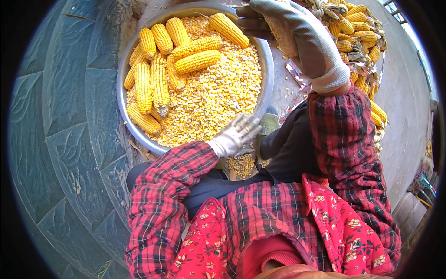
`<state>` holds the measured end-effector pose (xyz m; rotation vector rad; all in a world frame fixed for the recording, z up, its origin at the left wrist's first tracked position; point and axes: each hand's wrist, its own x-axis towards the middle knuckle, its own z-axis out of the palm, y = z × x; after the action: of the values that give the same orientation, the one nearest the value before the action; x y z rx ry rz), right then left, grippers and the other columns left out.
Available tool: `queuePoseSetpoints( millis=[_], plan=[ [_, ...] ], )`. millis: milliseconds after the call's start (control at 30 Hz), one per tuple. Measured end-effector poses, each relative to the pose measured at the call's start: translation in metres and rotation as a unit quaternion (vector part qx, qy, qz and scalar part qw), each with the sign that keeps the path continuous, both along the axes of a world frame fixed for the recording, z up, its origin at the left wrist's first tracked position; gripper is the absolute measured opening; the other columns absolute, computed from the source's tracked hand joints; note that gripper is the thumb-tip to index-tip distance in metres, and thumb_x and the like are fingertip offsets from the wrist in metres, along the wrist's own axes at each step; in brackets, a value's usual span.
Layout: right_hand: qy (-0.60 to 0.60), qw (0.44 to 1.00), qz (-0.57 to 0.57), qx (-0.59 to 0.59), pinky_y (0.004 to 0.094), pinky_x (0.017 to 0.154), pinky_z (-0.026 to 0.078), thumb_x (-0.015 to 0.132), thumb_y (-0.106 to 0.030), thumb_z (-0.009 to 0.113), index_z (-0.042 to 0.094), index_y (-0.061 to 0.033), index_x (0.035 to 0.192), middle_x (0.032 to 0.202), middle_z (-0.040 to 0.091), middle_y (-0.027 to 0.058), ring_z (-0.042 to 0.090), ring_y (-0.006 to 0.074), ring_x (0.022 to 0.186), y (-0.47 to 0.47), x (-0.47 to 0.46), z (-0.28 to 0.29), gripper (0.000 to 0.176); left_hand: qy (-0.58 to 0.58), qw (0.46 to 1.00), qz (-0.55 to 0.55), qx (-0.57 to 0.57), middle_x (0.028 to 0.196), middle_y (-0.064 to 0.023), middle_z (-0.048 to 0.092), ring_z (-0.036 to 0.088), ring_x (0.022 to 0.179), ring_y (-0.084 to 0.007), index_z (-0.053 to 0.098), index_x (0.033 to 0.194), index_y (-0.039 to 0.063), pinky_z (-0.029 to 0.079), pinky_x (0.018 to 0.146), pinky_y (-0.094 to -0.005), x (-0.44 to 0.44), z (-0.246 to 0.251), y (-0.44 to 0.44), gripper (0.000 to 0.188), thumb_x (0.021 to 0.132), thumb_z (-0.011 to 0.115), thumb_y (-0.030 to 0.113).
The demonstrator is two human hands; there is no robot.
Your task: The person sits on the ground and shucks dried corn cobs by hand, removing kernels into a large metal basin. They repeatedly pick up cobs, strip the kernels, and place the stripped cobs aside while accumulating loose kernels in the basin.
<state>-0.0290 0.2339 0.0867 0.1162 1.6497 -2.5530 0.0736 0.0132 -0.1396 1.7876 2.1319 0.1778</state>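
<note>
Before me stands a wide metal basin [267, 75] filled with loose corn kernels [223, 87]. Whole yellow corn cobs [142, 87] are piled on its left side, two of them [198, 61] lying across the middle, and another cob [229, 30] rests at the far right. My left hand [240, 130], in a white work glove, is over the basin's near right rim with fingers apart and nothing in it. Raised beyond the right rim, my right hand [303, 38] wears a grey-coated glove and holds what looks like a stripped, tan corncob [281, 35], partly hidden by the glove.
Braided bunches of corn [360, 35] hang or lie at the right. Spilled kernels [241, 165] are on the ground between my legs, near my shoe [269, 122]. A blue-green tiled surface [69, 139] borders the left. Various items [423, 183] stand at the far right edge.
</note>
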Motion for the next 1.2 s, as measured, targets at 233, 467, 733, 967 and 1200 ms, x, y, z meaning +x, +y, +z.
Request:
queuePoseSetpoints(
  millis=[233, 467, 733, 967, 1200],
  plan=[
    [-0.022, 1.000, -0.001, 0.023, 0.0273, 0.083, 0.049, 0.087, -0.021, 0.062, 0.049, 0.0041, 0.115, 0.102, 0.059, 0.0092, 0.059, 0.0148, 0.091, -0.002, 0.000, -0.002, 0.040, -0.063, 0.981, 0.008, 0.182, 0.146, -0.0143, 0.029, 0.024, 0.137, -0.0294, 0.034, 0.139, 0.008, 0.015, 0.113, -0.0463, -0.013, -0.036, 0.005, 0.064, 0.086, 0.055, 0.036],
    [0.049, 0.998, 0.006, 0.025, 0.0322, 0.092, 0.047, 0.092, -0.024, 0.053, 0.054, 0.0055, 0.115, 0.106, 0.062, 0.0136, 0.062, 0.0216, 0.099, 0.000, 0.000, -0.014, 0.037, 0.176, 0.968, 0.174, -0.039, 0.147, -0.0127, 0.029, 0.018, 0.139, -0.0275, 0.035, 0.139, 0.011, 0.004, 0.114, -0.0462, -0.091, -0.004, 0.023, 0.059, 0.093, 0.038, 0.047],
    [0.007, 1.000, -0.019, -0.005, 0.0266, 0.079, 0.050, 0.084, -0.019, 0.065, 0.056, 0.0049, 0.107, 0.094, 0.063, 0.0092, 0.063, 0.0159, 0.084, -0.009, -0.001, -0.015, 0.034, 0.055, 0.828, 0.557, 0.035, 0.114, -0.0176, 0.053, 0.055, 0.105, -0.0288, 0.031, 0.137, -0.002, 0.045, 0.084, -0.0425, -0.204, 0.030, 0.099, 0.089, 0.078, 0.055, 0.061],
    [-0.028, 0.997, -0.044, 0.057, 0.0336, 0.090, 0.047, 0.090, -0.022, 0.054, 0.052, 0.0082, 0.115, 0.106, 0.062, 0.0168, 0.062, 0.0233, 0.095, -0.018, -0.002, -0.014, 0.040, 0.055, 0.862, 0.482, -0.148, 0.114, -0.0135, 0.061, 0.059, 0.106, -0.0239, 0.050, 0.121, 0.007, 0.045, 0.089, -0.0401, -0.254, 0.049, 0.036, 0.065, 0.077, 0.058, 0.053],
    [0.025, 0.998, 0.037, 0.047, 0.0318, 0.088, 0.049, 0.090, -0.025, 0.057, 0.051, 0.0047, 0.117, 0.104, 0.062, 0.0142, 0.063, 0.0202, 0.093, -0.041, -0.020, -0.015, 0.040, 0.017, 0.902, 0.360, -0.236, 0.116, -0.0076, 0.062, 0.059, 0.108, -0.0214, 0.061, 0.117, 0.011, 0.047, 0.086, -0.0413, -0.257, 0.039, 0.031, 0.060, 0.073, 0.061, 0.053]
  ],
)
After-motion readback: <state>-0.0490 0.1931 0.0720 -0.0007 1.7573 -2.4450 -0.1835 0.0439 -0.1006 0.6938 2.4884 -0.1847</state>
